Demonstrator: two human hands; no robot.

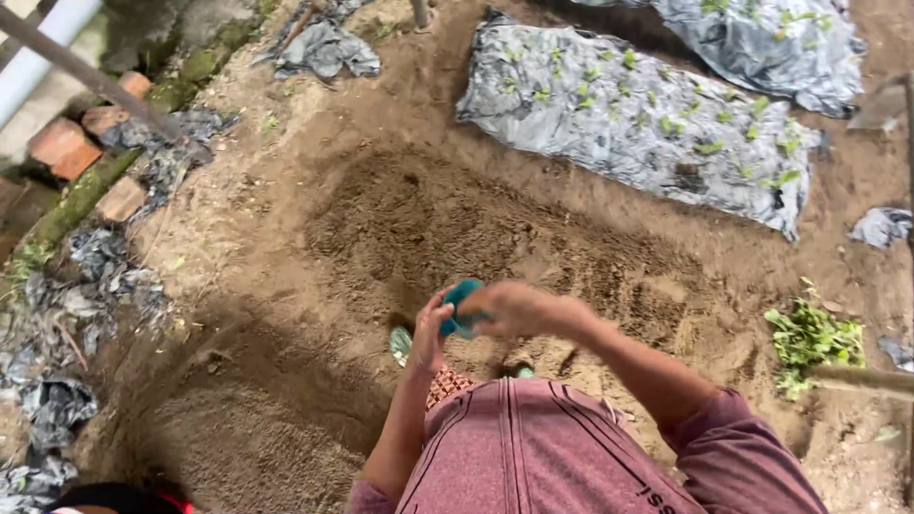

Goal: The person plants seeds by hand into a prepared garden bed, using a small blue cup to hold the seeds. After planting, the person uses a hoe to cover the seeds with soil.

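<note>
My right hand (519,309) is closed around a small teal object (461,303), held in front of my chest above the soil. My left hand (428,333) is raised right beside it, fingers touching the teal object's lower edge. Below both hands lies a raked bed of dark loose soil (447,228). My maroon shirt (533,447) fills the bottom of the view. A green sandal tip (401,344) shows just under my left hand.
A raised bed covered in grey plastic sheet (628,114) with small green seedlings lies at the back right. Red bricks (62,148) and torn plastic scraps (57,314) line the left edge. A clump of green weeds (809,338) sits at the right.
</note>
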